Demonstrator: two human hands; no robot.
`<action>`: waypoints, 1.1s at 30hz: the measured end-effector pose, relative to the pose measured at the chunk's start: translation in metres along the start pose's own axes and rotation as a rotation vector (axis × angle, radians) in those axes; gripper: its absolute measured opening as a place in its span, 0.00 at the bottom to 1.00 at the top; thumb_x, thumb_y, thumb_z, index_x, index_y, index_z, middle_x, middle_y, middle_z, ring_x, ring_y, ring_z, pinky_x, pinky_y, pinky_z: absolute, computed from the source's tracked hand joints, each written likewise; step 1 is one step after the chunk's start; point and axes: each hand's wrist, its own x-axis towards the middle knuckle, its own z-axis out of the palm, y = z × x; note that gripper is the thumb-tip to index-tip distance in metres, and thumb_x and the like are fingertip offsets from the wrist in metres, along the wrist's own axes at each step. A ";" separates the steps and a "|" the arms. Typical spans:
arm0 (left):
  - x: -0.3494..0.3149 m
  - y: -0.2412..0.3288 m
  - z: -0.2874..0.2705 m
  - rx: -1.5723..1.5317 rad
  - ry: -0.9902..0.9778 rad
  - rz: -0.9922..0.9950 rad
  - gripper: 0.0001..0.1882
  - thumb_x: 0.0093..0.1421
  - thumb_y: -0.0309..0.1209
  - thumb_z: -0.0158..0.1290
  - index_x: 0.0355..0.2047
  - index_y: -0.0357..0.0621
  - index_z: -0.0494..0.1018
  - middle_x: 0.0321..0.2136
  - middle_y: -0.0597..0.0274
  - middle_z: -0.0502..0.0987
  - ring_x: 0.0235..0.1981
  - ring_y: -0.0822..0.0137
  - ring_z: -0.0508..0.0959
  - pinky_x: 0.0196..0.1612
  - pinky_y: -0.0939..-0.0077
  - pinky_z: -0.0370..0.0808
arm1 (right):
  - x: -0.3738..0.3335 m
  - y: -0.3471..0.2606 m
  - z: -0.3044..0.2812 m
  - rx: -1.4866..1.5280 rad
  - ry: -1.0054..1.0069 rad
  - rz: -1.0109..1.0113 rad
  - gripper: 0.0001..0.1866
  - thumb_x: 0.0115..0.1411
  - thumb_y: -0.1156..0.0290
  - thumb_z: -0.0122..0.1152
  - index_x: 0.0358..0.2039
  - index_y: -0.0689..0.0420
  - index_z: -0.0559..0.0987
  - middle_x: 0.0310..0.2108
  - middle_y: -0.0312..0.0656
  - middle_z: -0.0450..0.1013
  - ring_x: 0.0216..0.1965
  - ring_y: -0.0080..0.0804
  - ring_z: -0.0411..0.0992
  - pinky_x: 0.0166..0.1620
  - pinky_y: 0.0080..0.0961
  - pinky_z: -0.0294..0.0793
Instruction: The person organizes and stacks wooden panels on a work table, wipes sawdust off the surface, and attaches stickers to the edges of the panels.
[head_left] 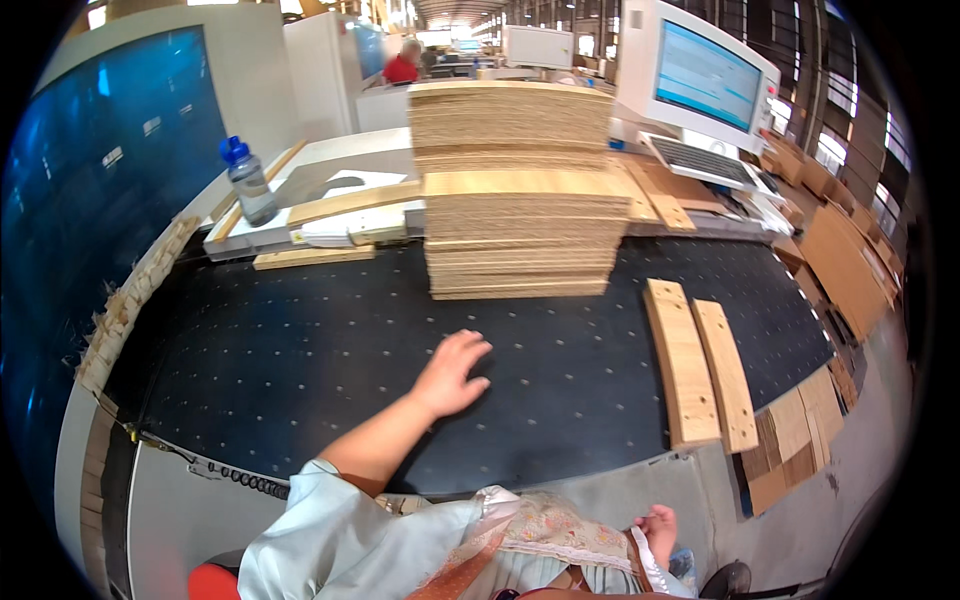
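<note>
My left hand point(452, 375) reaches over the black tabletop point(330, 370), palm down, fingers stretched and thumb apart, with nothing in it. Just beyond it stands a tall stack of wooden boards point(525, 240), their layered edges toward me; the hand does not touch them. Low beside my body, past the table's near edge, is my right hand point(657, 532). Its fingers look loosely curled, and no object shows in them. Two wooden slats with holes, a wider one point(684, 365) and a narrower one point(725, 375), lie side by side on the right of the table.
A bottle with a blue cap point(250, 182) stands on the back ledge at left, near loose wooden strips point(355, 203). At the back right are a monitor point(705, 75) and keyboard point(700, 162). Cardboard pieces point(795, 430) lie right of the table; a person point(402, 65) is far behind.
</note>
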 end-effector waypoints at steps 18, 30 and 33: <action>0.082 -0.328 -0.064 -0.546 0.663 -0.895 0.27 0.51 0.26 0.55 0.53 0.38 0.64 0.53 0.47 0.66 0.51 0.56 0.72 0.53 0.68 0.68 | -0.074 -0.052 0.364 -0.861 -0.802 -0.761 0.09 0.47 0.81 0.60 0.32 0.60 0.78 0.29 0.43 0.76 0.32 0.38 0.74 0.38 0.28 0.71; 0.090 -0.372 -0.083 -1.050 0.703 -0.740 0.14 0.49 0.20 0.56 0.38 0.38 0.70 0.35 0.58 0.76 0.36 0.68 0.75 0.44 0.74 0.70 | -0.062 -0.041 0.384 -0.956 -0.884 -0.677 0.08 0.48 0.80 0.61 0.31 0.59 0.79 0.27 0.43 0.75 0.27 0.35 0.73 0.33 0.27 0.72; 0.085 -0.362 -0.082 -1.573 0.646 -0.477 0.16 0.53 0.20 0.55 0.42 0.42 0.66 0.39 0.57 0.75 0.39 0.66 0.76 0.44 0.69 0.73 | -0.053 -0.047 0.403 -0.933 -0.972 -0.748 0.08 0.48 0.80 0.60 0.31 0.59 0.79 0.25 0.42 0.74 0.26 0.37 0.72 0.32 0.29 0.72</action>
